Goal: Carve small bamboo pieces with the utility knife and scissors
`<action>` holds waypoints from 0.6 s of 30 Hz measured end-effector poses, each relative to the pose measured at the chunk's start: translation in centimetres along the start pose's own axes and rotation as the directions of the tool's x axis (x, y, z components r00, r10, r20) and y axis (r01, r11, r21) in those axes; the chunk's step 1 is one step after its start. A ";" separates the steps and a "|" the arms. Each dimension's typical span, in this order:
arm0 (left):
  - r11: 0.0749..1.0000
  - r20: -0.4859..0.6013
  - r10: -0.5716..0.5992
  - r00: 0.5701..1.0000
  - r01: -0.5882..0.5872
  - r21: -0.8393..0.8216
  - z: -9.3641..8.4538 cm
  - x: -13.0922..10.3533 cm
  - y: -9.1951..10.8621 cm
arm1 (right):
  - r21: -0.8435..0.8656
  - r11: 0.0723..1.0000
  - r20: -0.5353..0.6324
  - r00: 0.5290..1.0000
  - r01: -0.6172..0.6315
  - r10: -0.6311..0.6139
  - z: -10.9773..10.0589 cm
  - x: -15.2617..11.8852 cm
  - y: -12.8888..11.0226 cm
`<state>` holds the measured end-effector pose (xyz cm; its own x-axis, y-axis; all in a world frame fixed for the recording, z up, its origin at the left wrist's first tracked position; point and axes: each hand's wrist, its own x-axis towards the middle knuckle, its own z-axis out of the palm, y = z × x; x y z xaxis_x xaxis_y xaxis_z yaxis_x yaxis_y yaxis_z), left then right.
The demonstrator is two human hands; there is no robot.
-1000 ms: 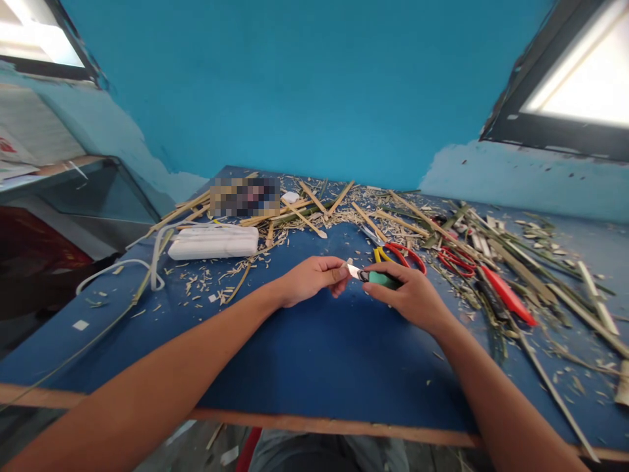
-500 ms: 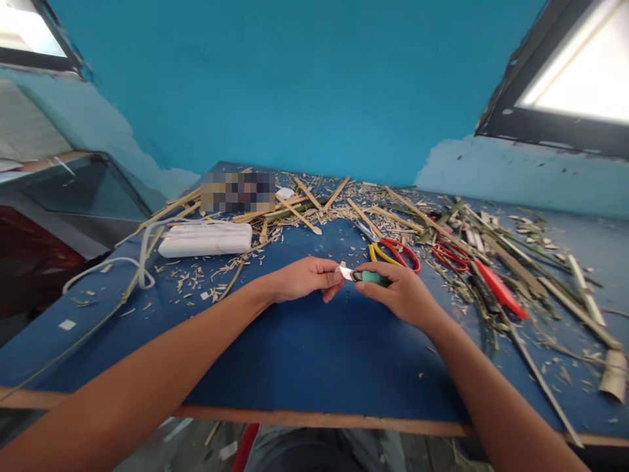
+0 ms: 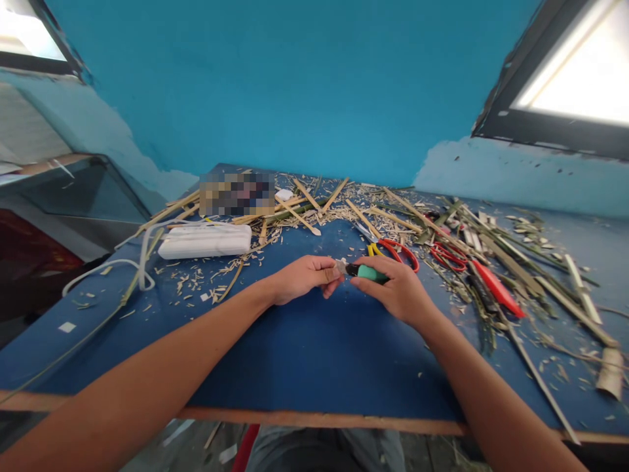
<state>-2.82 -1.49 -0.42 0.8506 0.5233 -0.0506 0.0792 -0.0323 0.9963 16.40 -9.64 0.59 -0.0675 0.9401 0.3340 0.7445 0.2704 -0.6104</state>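
A person's two bare hands meet over a blue worktable [image 3: 324, 367] strewn with shavings. The left hand [image 3: 305, 279], its thumb and fingers nearly closed, pinches a small pale piece [image 3: 341, 265], mostly hidden and too small to make out. At its 3 o'clock, the right hand [image 3: 396, 287] curls around a green-handled cutter [image 3: 369, 273], whose black neck points to 9 o'clock, toward the left fingertips; whether blade and piece touch cannot be told. Just beyond the right hand, toward 1 o'clock, lie red-handled scissors [image 3: 411, 257] and a yellow handle [image 3: 377, 249]. Crossed strips [image 3: 305, 191] rest at the hands' 11 o'clock, a white power strip [image 3: 205, 242] at 10, and a red-handled tool [image 3: 498, 288] at 3, beside a pile of cut strips [image 3: 514, 262].
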 end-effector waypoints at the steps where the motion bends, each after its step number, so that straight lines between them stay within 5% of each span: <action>1: 1.000 -0.003 0.000 1.000 0.000 -0.011 0.0 0.0 0.0 | -0.006 1.000 -0.003 1.000 0.008 -0.008 0.0 0.0 0.0; 11: 0.998 0.065 -0.009 0.998 0.013 -0.060 -0.3 -0.2 0.2 | -0.006 0.998 -0.017 0.998 0.061 -0.061 -0.1 0.1 0.4; 18: 0.999 -0.136 -0.014 0.991 0.008 -0.044 0.3 0.0 0.4 | 0.018 0.996 -0.059 0.995 -0.084 0.085 -0.3 0.2 0.7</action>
<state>-2.59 -1.76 -0.10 0.7708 0.6348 -0.0544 0.0630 0.0091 0.9980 17.08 -9.33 0.45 0.0350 0.9459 0.3226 0.7358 0.1940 -0.6488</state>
